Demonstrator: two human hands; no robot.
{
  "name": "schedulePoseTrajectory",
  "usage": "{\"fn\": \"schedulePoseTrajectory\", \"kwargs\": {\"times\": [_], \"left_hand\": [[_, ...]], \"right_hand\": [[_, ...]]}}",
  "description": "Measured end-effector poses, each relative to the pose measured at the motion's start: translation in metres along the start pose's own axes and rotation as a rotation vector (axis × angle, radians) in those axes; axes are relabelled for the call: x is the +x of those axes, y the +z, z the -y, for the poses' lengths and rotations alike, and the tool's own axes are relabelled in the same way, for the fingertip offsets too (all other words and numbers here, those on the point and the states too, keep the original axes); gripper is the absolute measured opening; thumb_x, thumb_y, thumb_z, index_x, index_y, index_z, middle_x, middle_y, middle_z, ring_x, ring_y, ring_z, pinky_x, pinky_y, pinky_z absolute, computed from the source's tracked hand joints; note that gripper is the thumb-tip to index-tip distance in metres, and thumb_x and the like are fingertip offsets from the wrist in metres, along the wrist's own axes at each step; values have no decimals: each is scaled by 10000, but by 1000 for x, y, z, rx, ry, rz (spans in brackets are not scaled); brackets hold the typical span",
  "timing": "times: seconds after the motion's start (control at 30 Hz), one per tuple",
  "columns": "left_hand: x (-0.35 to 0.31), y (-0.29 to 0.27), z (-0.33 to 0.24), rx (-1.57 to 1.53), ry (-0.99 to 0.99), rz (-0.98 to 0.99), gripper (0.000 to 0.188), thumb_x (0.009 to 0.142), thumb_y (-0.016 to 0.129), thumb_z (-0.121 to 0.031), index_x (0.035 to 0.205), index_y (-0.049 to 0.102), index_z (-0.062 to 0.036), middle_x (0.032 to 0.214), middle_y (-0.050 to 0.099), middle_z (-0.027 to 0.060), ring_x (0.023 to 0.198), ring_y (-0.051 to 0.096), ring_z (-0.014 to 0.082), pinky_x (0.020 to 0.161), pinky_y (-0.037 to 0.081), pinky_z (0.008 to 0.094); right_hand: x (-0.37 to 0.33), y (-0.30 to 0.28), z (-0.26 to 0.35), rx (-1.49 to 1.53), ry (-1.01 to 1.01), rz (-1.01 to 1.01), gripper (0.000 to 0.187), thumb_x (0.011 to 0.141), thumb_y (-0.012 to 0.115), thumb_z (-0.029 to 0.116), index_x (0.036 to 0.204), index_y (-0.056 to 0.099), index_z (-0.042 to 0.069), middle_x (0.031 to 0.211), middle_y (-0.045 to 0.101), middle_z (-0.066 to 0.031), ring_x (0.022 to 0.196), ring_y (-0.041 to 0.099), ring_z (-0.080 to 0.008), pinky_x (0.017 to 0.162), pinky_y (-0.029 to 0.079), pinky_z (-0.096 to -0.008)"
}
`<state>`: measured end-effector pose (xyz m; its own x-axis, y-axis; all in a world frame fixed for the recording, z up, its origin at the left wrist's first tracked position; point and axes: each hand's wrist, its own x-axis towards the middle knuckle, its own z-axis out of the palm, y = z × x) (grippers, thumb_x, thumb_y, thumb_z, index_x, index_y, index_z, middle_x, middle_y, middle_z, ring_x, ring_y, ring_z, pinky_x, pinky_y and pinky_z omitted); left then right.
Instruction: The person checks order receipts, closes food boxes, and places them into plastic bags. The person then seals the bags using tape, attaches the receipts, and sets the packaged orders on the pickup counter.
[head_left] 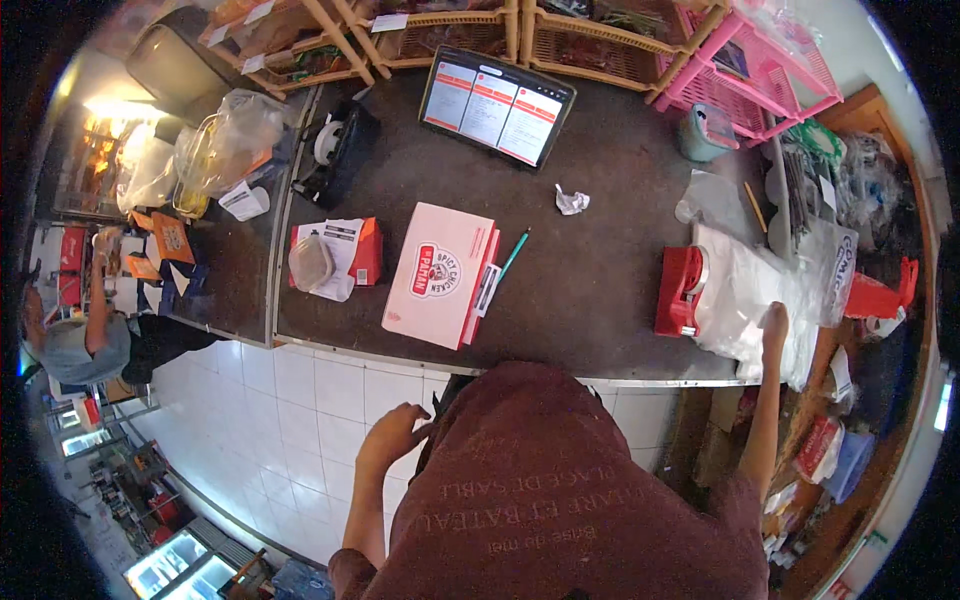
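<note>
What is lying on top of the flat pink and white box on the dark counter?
On the box only a small white paper slip lies, at its right edge. What the slip and the closed lid cover cannot be seen.

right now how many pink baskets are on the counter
2. Both pink baskets sit at the far right corner: one nearer the tablet, one stacked above it toward the wall. Others may be hidden beyond the frame.
</note>
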<state>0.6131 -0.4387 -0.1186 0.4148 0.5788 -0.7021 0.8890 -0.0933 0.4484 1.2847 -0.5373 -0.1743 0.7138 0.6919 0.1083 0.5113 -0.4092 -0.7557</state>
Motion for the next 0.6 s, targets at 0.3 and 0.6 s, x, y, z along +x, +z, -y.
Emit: {"fn": "schedulePoseTrajectory", "kwargs": {"times": [0.3,0.6], "left_hand": [[4,-91,-115,-314,571,-126,260,805,502,-213,982,506,-23,917,541,132,841,534,266,737,418,344],[39,-94,-167,-280,928,-84,230,814,487,-138,1021,501,-40,908,530,116,860,532,243,740,423,315]], "right_hand": [[105,-89,81,372,47,0,373,861,397,359,915,524,12,650,505,10,561,468,-79,480,373,-215],[62,-97,248,159,-486,-606,273,839,440,242,899,546,-2,718,544,-33,695,517,-120,620,415,-231]]}}
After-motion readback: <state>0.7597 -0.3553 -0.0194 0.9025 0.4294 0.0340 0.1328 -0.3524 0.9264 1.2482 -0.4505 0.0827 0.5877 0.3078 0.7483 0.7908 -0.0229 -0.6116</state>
